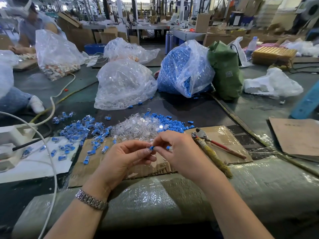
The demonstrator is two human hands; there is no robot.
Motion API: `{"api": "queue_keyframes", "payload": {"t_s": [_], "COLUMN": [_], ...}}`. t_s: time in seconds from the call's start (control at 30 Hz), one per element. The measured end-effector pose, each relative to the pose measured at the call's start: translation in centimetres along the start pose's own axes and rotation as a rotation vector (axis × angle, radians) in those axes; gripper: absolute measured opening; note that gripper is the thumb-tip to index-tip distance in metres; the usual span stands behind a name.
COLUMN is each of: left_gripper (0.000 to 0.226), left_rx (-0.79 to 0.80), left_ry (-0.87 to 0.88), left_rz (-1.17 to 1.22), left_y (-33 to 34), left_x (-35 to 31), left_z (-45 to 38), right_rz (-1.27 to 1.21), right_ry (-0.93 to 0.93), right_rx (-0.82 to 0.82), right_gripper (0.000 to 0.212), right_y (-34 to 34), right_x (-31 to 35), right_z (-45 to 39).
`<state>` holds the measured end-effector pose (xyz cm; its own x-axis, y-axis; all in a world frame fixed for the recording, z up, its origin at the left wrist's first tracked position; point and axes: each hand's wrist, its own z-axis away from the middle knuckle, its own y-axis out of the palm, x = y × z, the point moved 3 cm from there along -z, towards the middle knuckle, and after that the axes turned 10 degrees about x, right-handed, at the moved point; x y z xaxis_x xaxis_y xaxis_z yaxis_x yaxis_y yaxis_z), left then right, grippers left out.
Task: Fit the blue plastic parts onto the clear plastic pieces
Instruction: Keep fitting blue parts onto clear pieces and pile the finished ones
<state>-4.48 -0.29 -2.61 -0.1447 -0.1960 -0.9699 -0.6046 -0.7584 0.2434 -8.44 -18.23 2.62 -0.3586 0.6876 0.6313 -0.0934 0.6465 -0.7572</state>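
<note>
While the hands met over the cardboard (138, 169), each line below gave a placing and its likely reason.
Left hand (127, 157): pinched a clear piece (148, 147) at chest-centre, probably steadying it as the socket.
Right hand (174, 149): pinched a blue part (151, 148) against that piece, apparently pressing it in; a second blue bit showed in its palm, seemingly kept ready.
Clear pile (138, 126): just beyond the hands, within reach.
Blue pile (172, 120): right of it, near the feeding hand.
Finished pile (82, 131): left, kept apart.
Pliers (207, 140): beside the right hand, untouched.
</note>
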Motion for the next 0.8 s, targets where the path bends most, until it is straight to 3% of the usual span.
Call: {"api": "queue_keyframes", "payload": {"t_s": [0.43, 0.6, 0.7, 0.8], "left_gripper": [0.028, 0.025, 0.025, 0.023], "left_rx": [-0.009, -0.007, -0.026, -0.05], "left_ry": [-0.026, -0.015, 0.017, 0.042], "left_rz": [-0.066, -0.068, -0.032, 0.016], "left_y": [0.7, 0.6, 0.5, 0.2], "left_x": [-0.2, -0.2, -0.3, -0.1], "left_z": [0.1, 0.1, 0.1, -0.1], "right_rz": [0.225, 0.169, 0.031, 0.274], "right_ry": [-0.031, -0.013, 0.096, 0.483], "right_rx": [0.049, 0.079, -0.01, -0.066], "right_gripper": [0.008, 0.005, 0.022, 0.054], "right_y": [-0.3, -0.4, -1.8, -4.2], "right_x": [1.0, 0.9, -0.5, -3.9], "right_z": [0.0, 0.1, 0.4, 0.9]}}
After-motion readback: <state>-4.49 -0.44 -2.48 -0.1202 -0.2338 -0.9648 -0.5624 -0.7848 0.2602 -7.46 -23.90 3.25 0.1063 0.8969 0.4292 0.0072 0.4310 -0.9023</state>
